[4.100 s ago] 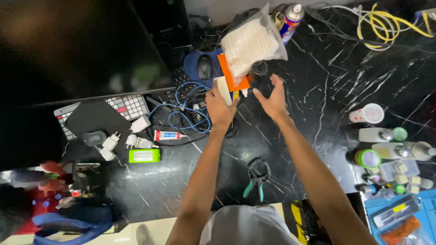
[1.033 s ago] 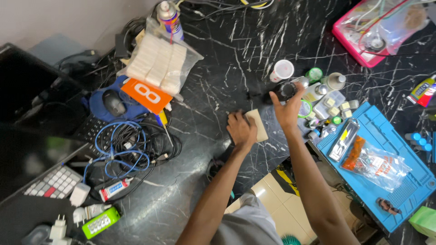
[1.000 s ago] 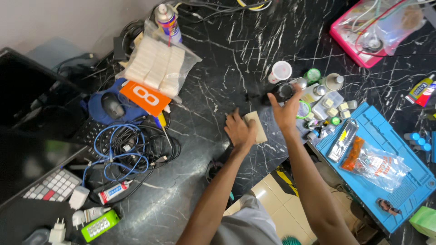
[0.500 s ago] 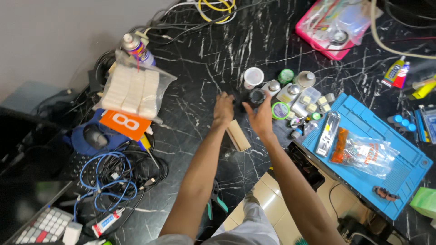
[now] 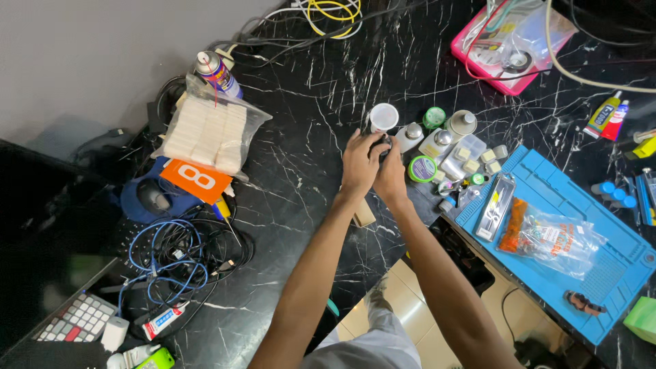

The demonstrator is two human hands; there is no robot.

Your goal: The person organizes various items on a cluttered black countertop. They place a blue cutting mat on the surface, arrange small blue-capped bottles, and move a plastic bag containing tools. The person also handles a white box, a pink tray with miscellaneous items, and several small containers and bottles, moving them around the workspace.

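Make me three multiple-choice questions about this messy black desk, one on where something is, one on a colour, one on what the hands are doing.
1. Where does the white-capped container stand?
A. just beyond the hands
B. on the blue mat
C. on the keyboard

2. What colour is the work mat?
A. green
B. blue
C. orange

3. How are the left hand and right hand?
A. far apart
B. flat on the marble
C. together around a small dark object

Key: 1 A, it sits right above the fingertips; 2 B, the mat at right is blue; 3 C, both hands close on the object.
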